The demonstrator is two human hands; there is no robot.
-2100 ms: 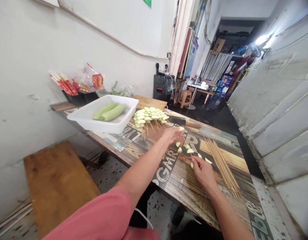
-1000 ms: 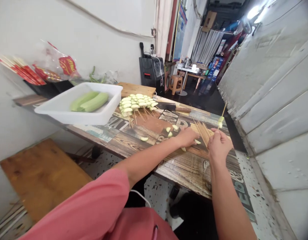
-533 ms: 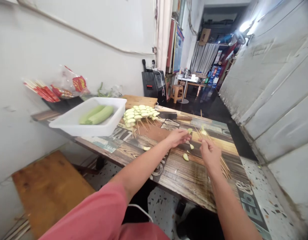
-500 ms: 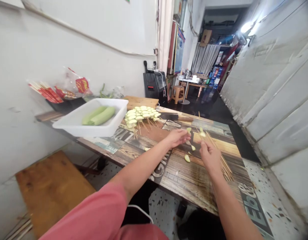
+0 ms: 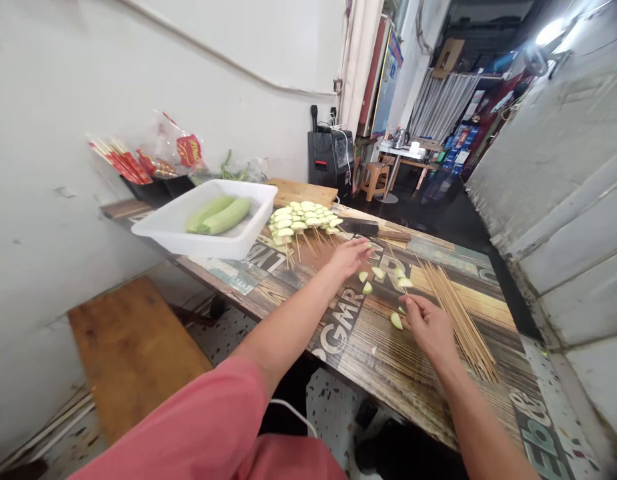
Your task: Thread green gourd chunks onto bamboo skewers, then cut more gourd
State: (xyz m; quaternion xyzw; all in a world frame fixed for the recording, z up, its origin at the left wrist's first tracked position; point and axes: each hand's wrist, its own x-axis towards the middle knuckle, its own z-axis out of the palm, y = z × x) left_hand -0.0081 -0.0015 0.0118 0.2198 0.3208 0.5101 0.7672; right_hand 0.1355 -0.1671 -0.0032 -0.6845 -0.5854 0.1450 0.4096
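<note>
My right hand (image 5: 428, 321) is closed in a pinch on a thin wooden skewer (image 5: 407, 292), whose far end carries pale green zucchini slices (image 5: 405, 283). To the left, my left hand (image 5: 354, 256) hovers above the table with its fingertips together; a bit of pale green at their tips looks like a zucchini slice, mostly hidden. Several loose zucchini slices (image 5: 367, 288) lie on the table between the hands, and one more slice (image 5: 396, 321) is close to my right fingers. Beside my right hand lies a bundle of bare skewers (image 5: 463, 320).
Loaded zucchini skewers (image 5: 304, 220) are piled beyond my left hand, near a cleaver (image 5: 361, 227) and a wooden board (image 5: 301, 192). A white tub (image 5: 258, 200) holds two whole zucchini (image 5: 228, 216). Red-wrapped chopsticks (image 5: 123, 163) stand by the wall; a black speaker (image 5: 331, 163) is behind.
The view has swung left. My left hand has drawn away from the skewer, back toward the pile, uncovering loose slices. My right hand still holds the skewer.
</note>
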